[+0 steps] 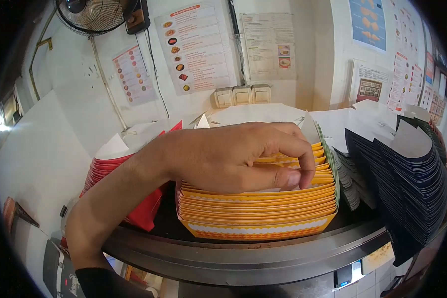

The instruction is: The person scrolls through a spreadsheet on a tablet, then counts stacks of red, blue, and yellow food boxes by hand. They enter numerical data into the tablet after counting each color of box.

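Observation:
My left hand (248, 161) reaches in from the left, over a nested stack of yellow paper food trays (258, 213). Its thumb and index finger are bent together at the near rim of an upper tray, toward the stack's right side. The fingertips dip behind that rim, so their exact hold is partly hidden. The other fingers are mostly concealed behind the index finger and the back of the hand. A white inner flap (310, 130) rises at the stack's back right corner. My right hand is out of view.
Red paper trays (146, 211) are stacked at left, partly behind my forearm. Dark navy trays (412, 184) stand at right, overhanging the edge of the black shelf (253, 258). Behind are white wall switches (242, 95), posted sheets (196, 47) and a fan (92, 15).

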Demonstrator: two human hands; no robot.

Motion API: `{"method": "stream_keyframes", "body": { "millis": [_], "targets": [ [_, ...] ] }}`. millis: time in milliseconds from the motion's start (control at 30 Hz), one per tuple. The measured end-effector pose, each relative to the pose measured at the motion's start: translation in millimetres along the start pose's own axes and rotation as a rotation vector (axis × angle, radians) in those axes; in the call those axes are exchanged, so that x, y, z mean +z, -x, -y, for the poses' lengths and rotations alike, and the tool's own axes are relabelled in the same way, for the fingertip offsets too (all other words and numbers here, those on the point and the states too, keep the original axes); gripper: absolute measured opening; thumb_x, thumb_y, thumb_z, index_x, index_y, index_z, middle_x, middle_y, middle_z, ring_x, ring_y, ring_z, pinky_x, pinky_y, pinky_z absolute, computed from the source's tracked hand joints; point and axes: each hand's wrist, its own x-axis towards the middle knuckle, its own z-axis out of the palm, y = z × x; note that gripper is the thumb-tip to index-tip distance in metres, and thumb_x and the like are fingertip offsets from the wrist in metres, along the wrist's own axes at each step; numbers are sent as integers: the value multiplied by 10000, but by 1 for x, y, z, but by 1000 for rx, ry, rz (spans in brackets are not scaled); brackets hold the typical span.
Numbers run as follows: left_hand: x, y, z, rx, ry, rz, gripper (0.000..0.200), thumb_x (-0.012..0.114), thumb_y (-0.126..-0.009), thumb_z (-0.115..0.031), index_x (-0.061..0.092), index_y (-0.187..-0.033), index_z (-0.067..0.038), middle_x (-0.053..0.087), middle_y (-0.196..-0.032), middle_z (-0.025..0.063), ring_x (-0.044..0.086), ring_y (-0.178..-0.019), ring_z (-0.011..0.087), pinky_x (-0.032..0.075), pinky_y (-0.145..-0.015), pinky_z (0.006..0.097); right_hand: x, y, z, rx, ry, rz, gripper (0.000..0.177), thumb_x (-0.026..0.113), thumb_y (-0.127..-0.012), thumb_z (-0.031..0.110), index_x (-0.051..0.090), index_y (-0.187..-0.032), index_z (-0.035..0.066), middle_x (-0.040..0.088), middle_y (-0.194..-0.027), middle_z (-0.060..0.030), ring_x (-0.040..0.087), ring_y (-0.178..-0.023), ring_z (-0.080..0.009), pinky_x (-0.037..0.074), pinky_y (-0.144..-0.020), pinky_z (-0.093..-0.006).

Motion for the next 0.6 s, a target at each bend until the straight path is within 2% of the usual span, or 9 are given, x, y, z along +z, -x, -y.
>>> {"method": "stream_keyframes", "body": {
  "millis": [300,400,467,567,600],
  "targets": [
    [1,1,0,58,-28,-32,179,609,-957,-232,616,-1012,-62,553,-1088,94,498,-1150,232,349,-1015,375,-4,-2,10,-30,-17,-6,428,522,-993,342,565,-1227,-13,564,-1266,-190,559,-1133,-344,443,-975,-447],
    [4,0,-6,-1,24,-56,173,605,-958,-224,611,-1018,-62,550,-1084,93,495,-1152,224,342,-1023,374,-8,-7,17,-61,-7,-15,429,525,-991,342,564,-1227,-14,564,-1266,-190,559,-1134,-343,443,-974,-447],
    [4,1,-6,-11,-38,-28,167,604,-958,-218,612,-1013,-60,548,-1082,94,493,-1155,226,333,-1031,373,-10,-8,27,-57,-29,-26,430,527,-991,342,564,-1227,-15,564,-1266,-190,559,-1134,-343,443,-974,-447],
    [4,2,-4,4,-24,-25,164,604,-958,-213,615,-1008,-57,546,-1082,92,491,-1157,232,324,-1040,375,-6,-7,35,62,-245,-93,448,571,-970,332,559,-1249,-19,567,-1270,-194,558,-1139,-329,446,-966,-435],
    [4,2,-4,15,-3,-30,163,604,-958,-211,615,-1007,-56,546,-1082,91,491,-1157,234,321,-1042,377,-7,-6,27,36,-196,-75,455,585,-962,332,561,-1250,-19,570,-1270,-192,561,-1135,-324,448,-962,-433]
  ]
}}
